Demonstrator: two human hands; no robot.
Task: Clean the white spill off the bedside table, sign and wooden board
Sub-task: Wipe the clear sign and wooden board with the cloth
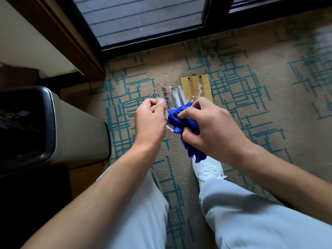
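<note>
My left hand (150,121) grips a clear acrylic sign (166,93) with dark printed characters, held above the carpet. My right hand (208,126) is closed on a bunched blue cloth (181,121) that presses against the lower part of the sign. A yellow wooden board (195,83) lies flat on the carpet just beyond my hands, with white splashes across its near right part. The sign's clear base overlaps the board's left edge in view.
A beige bin with a dark rim (52,123) stands at the left. A dark-framed glass door (143,20) runs along the top. My legs and a white shoe (208,169) are below, on patterned tan and teal carpet (251,97).
</note>
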